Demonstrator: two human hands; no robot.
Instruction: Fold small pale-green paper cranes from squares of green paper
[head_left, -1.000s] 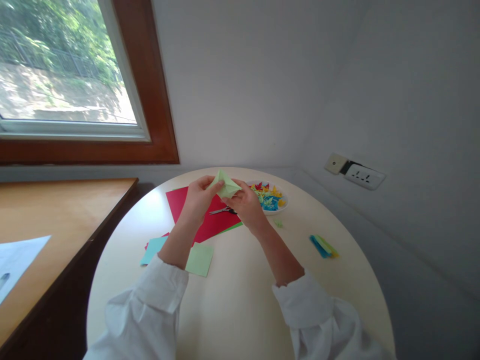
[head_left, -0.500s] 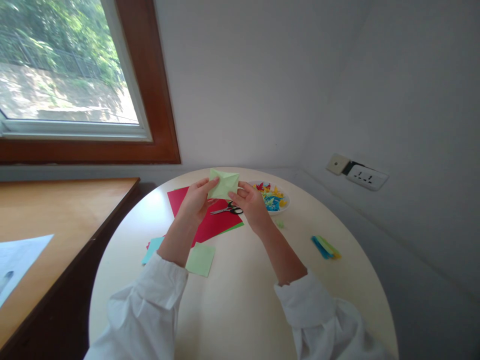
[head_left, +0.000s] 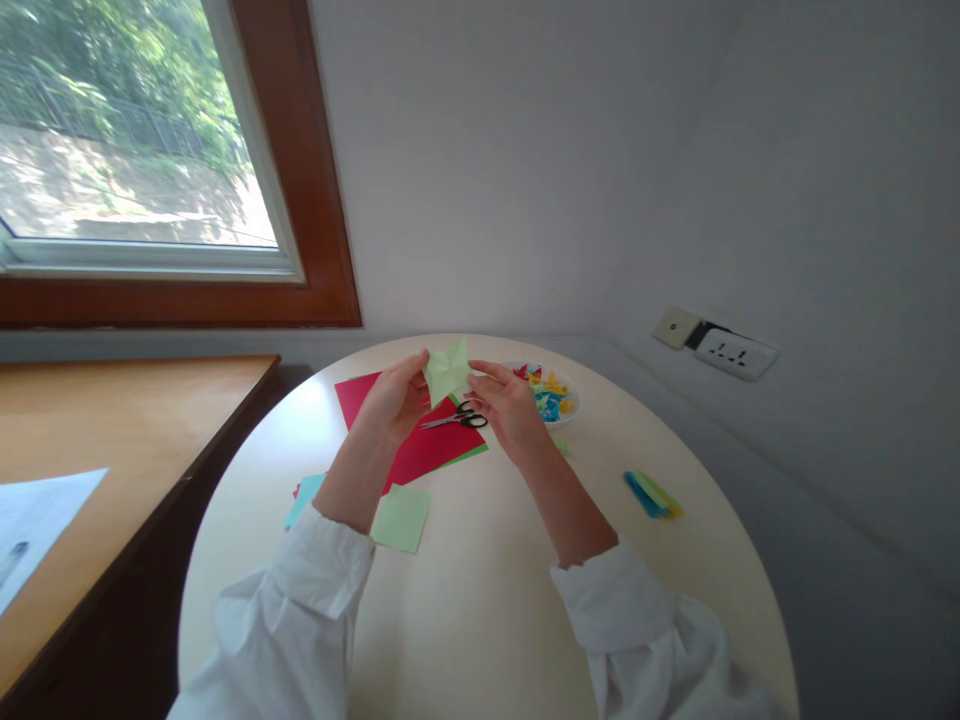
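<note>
A creased square of pale green paper [head_left: 448,372] is held up above the far half of the round table, its corners bent into points. My left hand [head_left: 395,398] pinches its left edge. On the opposite side, my right hand [head_left: 510,405] has thumb and fingers closed at its right edge. Below the hands, black-handled scissors [head_left: 454,419] lie partly on red paper [head_left: 420,456], with green paper [head_left: 466,457] showing under the red. Another pale green square [head_left: 402,519] rests near my left wrist.
Behind my right hand stands a white plate [head_left: 576,405] of colourful small paper pieces. Folded blue and yellow-green strips [head_left: 652,494] lie at the right of the white round table [head_left: 480,620]. Light blue paper [head_left: 304,500] is by my left forearm. A wooden desk [head_left: 135,420] stands at left.
The pale green paper has turned between my hands, from lying nearly square-on to having one corner pointing up. My fingers have shifted along its edges, and my right hand has opened slightly.
</note>
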